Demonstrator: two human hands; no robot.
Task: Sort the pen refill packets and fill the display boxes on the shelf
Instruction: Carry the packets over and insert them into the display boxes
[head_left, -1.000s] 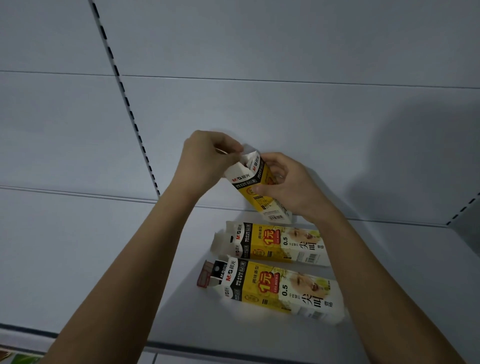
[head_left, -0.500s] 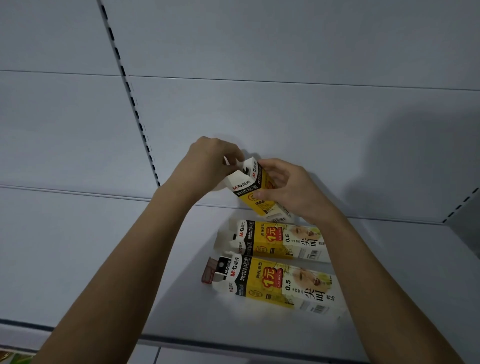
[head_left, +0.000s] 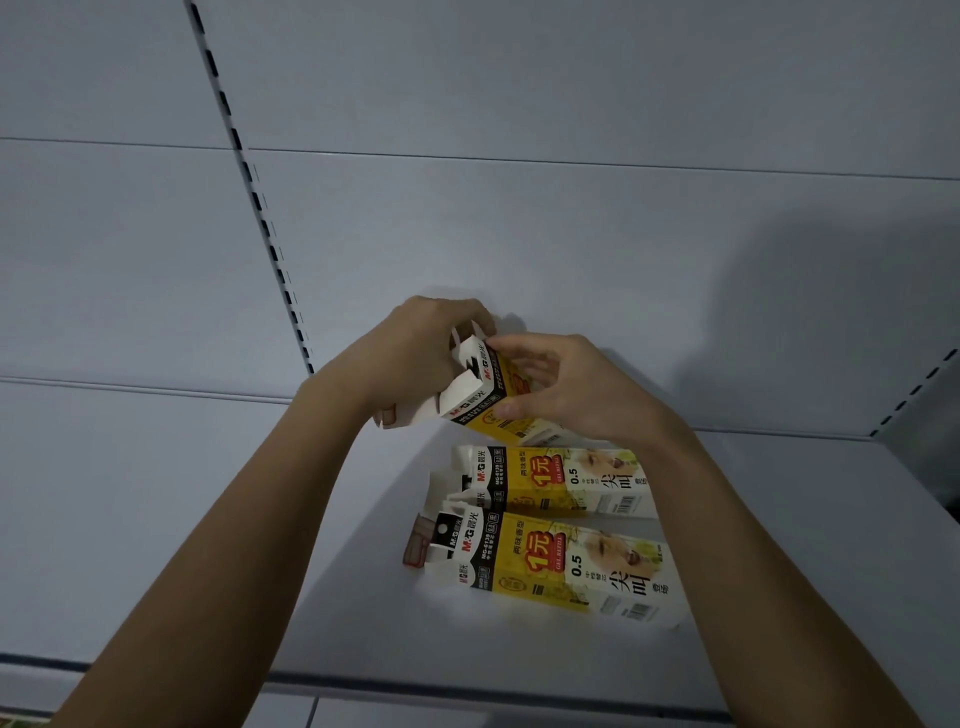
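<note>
Yellow, white and black on the held box (head_left: 493, 395), white flaps folded out at its open end, red print on the yellow. Same scheme on the middle box (head_left: 550, 480) and the front box (head_left: 545, 564): black band, yellow panel, big red figure, black characters on white. Pale grey-blue shelf (head_left: 208, 519), darker strip along its front edge.

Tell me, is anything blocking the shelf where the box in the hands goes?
Nothing visible. Both hands hold the box above bare shelf behind two lying boxes.
</note>
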